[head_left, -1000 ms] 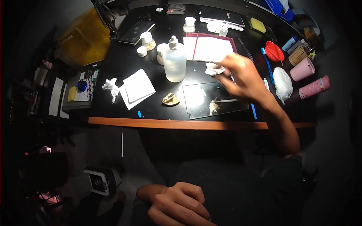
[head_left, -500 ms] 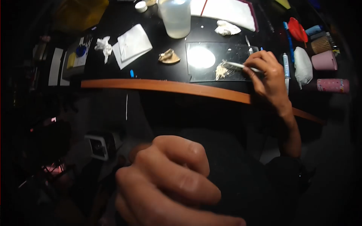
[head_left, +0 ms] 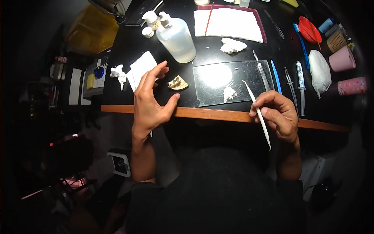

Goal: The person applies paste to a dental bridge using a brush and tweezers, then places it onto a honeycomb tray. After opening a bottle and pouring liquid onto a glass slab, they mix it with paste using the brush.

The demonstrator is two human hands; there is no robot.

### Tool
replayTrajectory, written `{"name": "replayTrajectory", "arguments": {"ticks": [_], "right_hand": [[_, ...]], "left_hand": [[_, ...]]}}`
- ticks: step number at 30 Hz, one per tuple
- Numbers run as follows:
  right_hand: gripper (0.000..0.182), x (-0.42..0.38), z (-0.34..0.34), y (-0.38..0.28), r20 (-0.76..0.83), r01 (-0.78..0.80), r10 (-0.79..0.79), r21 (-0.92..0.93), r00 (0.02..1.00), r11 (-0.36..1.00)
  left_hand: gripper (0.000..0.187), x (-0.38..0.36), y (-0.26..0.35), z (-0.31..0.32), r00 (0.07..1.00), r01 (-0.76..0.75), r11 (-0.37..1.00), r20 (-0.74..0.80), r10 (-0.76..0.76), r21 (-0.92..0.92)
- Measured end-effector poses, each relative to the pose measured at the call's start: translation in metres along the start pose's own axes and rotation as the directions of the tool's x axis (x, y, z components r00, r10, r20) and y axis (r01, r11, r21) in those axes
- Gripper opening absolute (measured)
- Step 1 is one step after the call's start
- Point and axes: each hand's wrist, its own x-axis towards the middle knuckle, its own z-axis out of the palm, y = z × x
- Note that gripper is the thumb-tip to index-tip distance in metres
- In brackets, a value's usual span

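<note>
My right hand pinches a thin white double-ended tool over the table's front edge, its upper tip above a glass slab. A small smear of whitish paste lies on the slab. My left hand is raised at the table edge with its fingers spread and nothing between them. Just to its right is a small tan piece with a white lump on it. Folded white paper lies partly behind my left hand. A metal spatula rests on the slab's right part.
A clear pump bottle stands behind the slab, near crumpled tissue and a white cloth pad. On the right are a blue tool, a syringe, a white bag, a pink cup and a red bowl.
My left hand has moved from close below the camera up to the table edge, and its curled fingers have spread. My right hand has drawn the white tool back from the paste. The view has shifted.
</note>
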Motion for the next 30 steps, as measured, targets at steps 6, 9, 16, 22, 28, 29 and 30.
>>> {"name": "replayTrajectory", "arguments": {"ticks": [6,9,16,22,28,29,30], "right_hand": [[0.032,-0.009,0.011,0.033,-0.091,0.368,-0.386,-0.166,0.918,0.915],[0.024,-0.01,0.015,0.032,-0.073,0.417,-0.537,-0.545,0.84,0.727],[0.017,-0.007,0.025,0.043,0.002,0.434,-0.705,-0.789,0.71,0.435],[0.023,-0.001,0.028,0.048,0.065,0.415,-0.706,-0.846,0.705,0.335],[0.023,0.001,0.029,0.046,0.067,0.416,-0.695,-0.84,0.716,0.348],[0.023,0.003,0.029,0.047,0.058,0.413,-0.701,-0.841,0.711,0.35],[0.023,0.003,0.028,0.046,0.118,0.457,-0.677,-0.818,0.727,0.348]], "left_hand": [[0.076,0.002,-0.001,0.015,0.999,0.044,0.998,0.026,-0.043,-0.036],[0.071,0.002,-0.002,0.021,0.999,0.043,0.998,-0.003,-0.043,-0.055],[0.066,0.001,-0.008,0.024,0.997,0.055,0.995,-0.047,-0.059,-0.08],[0.068,-0.003,-0.003,0.019,0.996,0.075,0.995,-0.05,-0.078,-0.063],[0.068,-0.006,0.012,0.013,0.993,0.092,0.994,-0.068,-0.095,-0.055],[0.068,-0.006,0.016,0.012,0.992,0.101,0.993,-0.064,-0.105,-0.057],[0.068,-0.007,0.019,0.012,0.992,0.109,0.992,-0.058,-0.112,-0.06]]}}
